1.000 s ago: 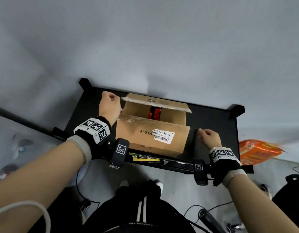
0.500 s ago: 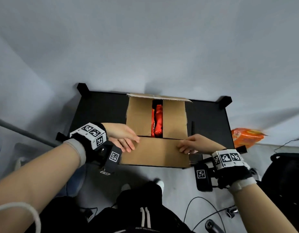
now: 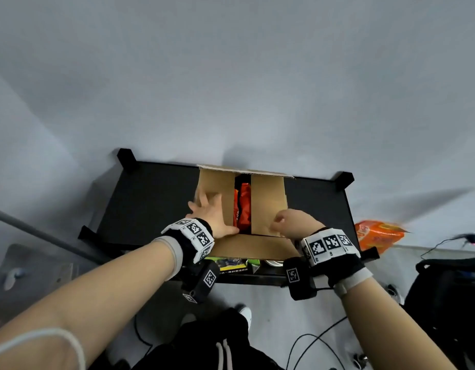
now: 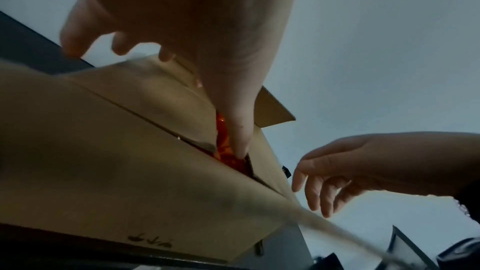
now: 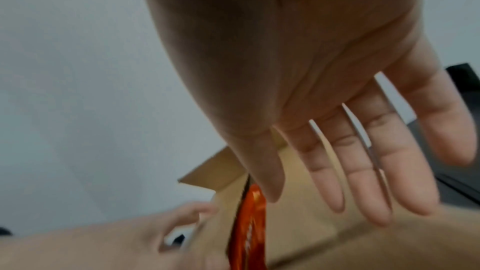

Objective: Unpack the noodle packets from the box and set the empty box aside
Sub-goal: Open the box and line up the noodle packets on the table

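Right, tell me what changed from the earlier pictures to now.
Both hands moved from the near flap onto the inner flaps: the left hand lies flat on the left flap, thumb in the gap beside the orange-red noodle packet; the right hand reaches over the right flap. The brown cardboard box stays on the black table.

Hardly anything here can be read. The wristbands (image 3: 195, 234) on both arms carry square black-and-white coded markers, patterns and no letters. The orange noodle packet (image 3: 242, 206) in the gap of the cardboard box (image 3: 268, 206) bears light print, too blurred to make out. On the box's lower front edge, seen from the left wrist, sit small dark stamped marks (image 4: 150, 242), not legible. The orange bag (image 3: 379, 235) on the floor shows faint unreadable lettering.
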Demonstrator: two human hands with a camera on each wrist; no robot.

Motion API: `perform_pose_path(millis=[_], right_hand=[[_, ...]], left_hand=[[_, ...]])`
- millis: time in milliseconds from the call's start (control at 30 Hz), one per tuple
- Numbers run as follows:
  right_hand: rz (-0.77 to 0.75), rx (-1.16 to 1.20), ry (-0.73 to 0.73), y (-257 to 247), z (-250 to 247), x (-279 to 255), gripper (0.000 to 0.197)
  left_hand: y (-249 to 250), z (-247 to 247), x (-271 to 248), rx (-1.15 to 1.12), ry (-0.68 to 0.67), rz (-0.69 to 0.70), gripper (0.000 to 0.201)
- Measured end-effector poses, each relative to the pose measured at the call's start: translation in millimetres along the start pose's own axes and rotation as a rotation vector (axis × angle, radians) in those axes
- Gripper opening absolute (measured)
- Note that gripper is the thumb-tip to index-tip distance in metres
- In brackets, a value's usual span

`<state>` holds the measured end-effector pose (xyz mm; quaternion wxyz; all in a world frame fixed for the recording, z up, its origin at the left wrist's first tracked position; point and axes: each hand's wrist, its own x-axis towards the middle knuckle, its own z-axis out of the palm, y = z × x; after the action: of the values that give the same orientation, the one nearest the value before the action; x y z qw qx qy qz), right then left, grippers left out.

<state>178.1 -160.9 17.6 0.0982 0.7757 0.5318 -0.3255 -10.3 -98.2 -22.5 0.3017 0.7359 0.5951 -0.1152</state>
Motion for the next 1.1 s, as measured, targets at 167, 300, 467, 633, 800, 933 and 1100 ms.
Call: perform_pose_path(millis=[167, 300, 467, 633, 800, 933, 1100], right_hand=[[0.088, -0.024, 0.046, -15, -15, 19, 0.071], [0.051, -0.074, 0.005, -30, -15, 30, 0.091], [0.060, -0.056, 0.009, -30, 4, 38, 0.115], [0.015, 0.338, -0.079, -9, -24, 35, 0.083], [0.054, 0.713, 0.014, 58, -50, 36, 0.040], [0.272, 0.290, 0.247, 87, -30, 45, 0.086], [0.136, 0.120, 0.095, 62, -13, 51, 0.048]], left_hand=[[6, 2, 5, 0.032, -0.039, -0.061, 0.109], [7, -10, 1, -0.155, -0.079, -0.044, 0.106], [-28, -50, -12, -0.731, -0.102, 0.107, 0.080], [-79, -65, -7, -0.978, 0.027, -0.033, 0.057], [-101, -57, 11, -0.304, 0.318, -0.061, 0.078], [-84, -56, 21, 0.105, 0.222, 0.014, 0.053], [-61, -57, 38, 0.027, -0.159, -0.009, 0.089]])
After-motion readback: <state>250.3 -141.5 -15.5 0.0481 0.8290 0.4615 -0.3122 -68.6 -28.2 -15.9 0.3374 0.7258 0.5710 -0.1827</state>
